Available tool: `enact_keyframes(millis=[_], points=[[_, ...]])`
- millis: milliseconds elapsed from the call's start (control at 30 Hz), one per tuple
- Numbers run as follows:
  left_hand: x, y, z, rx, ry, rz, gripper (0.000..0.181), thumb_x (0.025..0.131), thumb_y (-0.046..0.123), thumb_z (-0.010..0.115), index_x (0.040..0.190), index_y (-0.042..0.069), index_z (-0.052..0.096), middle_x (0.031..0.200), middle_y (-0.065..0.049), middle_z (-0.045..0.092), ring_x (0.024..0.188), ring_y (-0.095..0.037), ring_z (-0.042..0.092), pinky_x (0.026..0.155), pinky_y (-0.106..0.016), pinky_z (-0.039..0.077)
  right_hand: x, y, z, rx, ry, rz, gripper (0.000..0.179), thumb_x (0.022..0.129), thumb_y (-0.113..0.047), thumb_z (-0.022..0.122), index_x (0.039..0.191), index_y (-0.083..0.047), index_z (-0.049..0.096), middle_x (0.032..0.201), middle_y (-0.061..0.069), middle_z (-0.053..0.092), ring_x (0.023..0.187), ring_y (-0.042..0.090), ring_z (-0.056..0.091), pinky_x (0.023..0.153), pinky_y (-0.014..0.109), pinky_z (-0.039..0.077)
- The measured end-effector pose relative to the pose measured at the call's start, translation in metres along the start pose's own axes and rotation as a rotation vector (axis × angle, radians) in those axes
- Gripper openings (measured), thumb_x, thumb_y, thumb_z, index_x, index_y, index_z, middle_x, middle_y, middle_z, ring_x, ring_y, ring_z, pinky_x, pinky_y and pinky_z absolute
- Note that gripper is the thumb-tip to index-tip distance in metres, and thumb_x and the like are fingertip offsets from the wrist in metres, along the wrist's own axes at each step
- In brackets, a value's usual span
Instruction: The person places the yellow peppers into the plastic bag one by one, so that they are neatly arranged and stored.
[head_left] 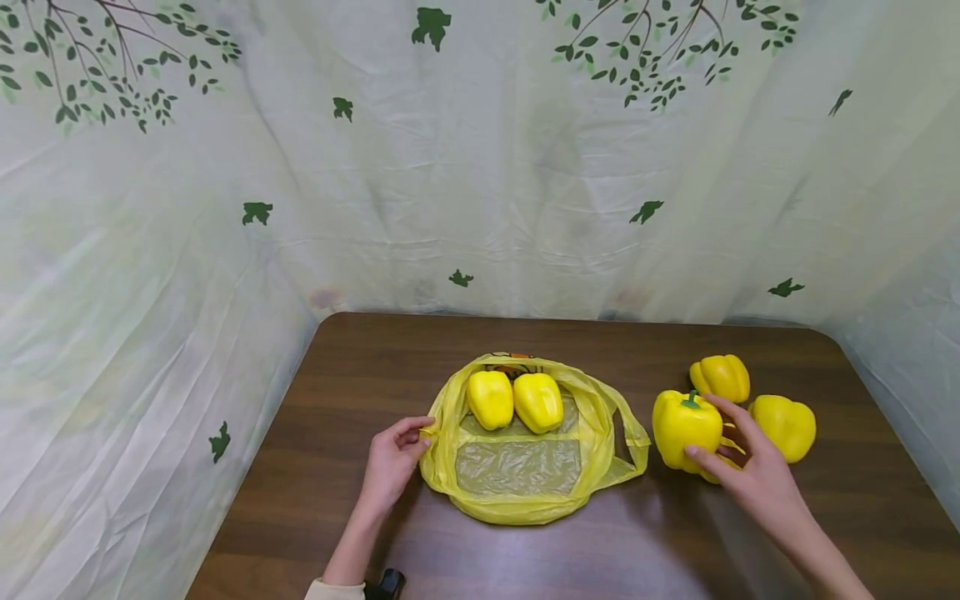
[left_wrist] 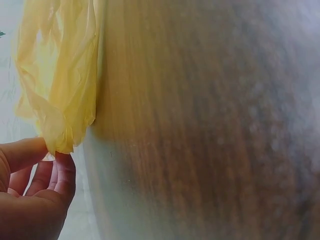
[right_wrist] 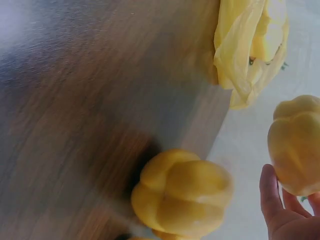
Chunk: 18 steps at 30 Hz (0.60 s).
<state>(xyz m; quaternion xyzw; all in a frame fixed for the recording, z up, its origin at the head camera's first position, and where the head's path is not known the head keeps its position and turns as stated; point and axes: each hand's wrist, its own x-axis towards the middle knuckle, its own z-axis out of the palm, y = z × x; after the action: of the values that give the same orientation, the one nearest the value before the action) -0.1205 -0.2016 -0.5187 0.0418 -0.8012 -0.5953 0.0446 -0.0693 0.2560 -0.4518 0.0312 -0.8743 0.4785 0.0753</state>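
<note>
The left hand (head_left: pixel 392 460) pinched the yellow bag (head_left: pixel 517 510) by its left rim, probably to steady the mouth; two peppers (head_left: pixel 538 403) lay inside (stems hidden from the head view). The right hand (head_left: pixel 759 467) held another pepper (head_left: pixel 682 429) above the worktop (head_left: pixel 337 375), beside two loose peppers (head_left: pixel 783 427); its fingers mostly hid a further pepper (head_left: pixel 732 440).

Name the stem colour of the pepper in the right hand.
Green; the stem on that yellow pepper shows best in the head view.
</note>
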Motion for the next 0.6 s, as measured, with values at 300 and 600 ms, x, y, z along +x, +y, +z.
enact_keyframes(millis=[300, 600], points=[[0.0, -0.001, 0.0, 0.011, -0.003, 0.001, 0.026, 0.085, -0.012, 0.066, 0.107, 0.001, 0.073, 0.099, -0.015, 0.068, 0.083, -0.021, 0.061, 0.068, -0.021, 0.05, 0.011, 0.0, 0.014, 0.006, -0.061, -0.032, 0.067, 0.089, -0.022, 0.074, 0.147, -0.017, 0.041, 0.136, 0.008, 0.05, 0.108, 0.005, 0.054, 0.081, 0.014, 0.048], [-0.008, 0.027, -0.002, 0.013, -0.03, -0.005, 0.024, 0.085, -0.014, 0.064, 0.108, -0.007, 0.07, 0.1, -0.021, 0.067, 0.084, -0.027, 0.06, 0.067, -0.021, 0.05, 0.02, -0.004, 0.033, 0.079, -0.097, -0.022, 0.068, 0.089, -0.024, 0.074, 0.147, -0.018, 0.04, 0.138, 0.009, 0.05, 0.117, 0.022, 0.053, 0.085, 0.015, 0.047]])
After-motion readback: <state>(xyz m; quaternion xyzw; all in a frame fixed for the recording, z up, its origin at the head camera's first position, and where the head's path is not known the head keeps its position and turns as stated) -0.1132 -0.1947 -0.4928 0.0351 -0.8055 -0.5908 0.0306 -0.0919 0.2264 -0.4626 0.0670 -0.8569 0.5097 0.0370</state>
